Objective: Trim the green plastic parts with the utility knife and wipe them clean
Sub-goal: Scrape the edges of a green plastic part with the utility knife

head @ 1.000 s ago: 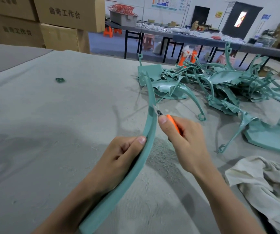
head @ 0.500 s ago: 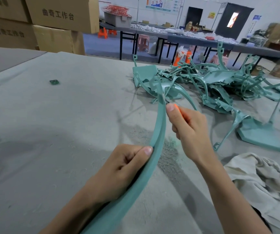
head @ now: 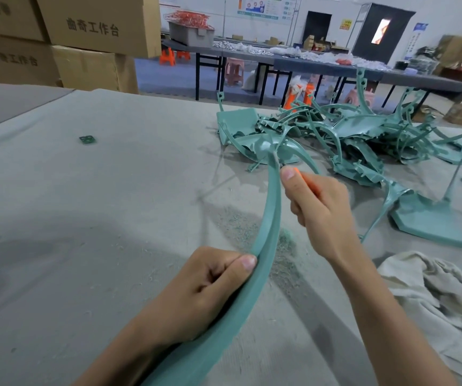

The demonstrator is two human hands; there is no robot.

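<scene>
- Our left hand (head: 204,291) grips the curved strip (head: 270,218), thumb on its edge.
- Our right hand (head: 321,207) grips the knife (head: 305,179) at the strip's upper end.
- The far bin (head: 190,36) holds orange parts (head: 188,16).

Head camera faces forward-down, near the table (head: 85,218)

Factory workshop for sure: stacked cardboard boxes (head: 96,26) well beyond the left hand (head: 207,291), long parts-strewn worktables (head: 321,66) further back.

parts pile (head: 363,140) behind hands, cloth (head: 433,299) right
</scene>
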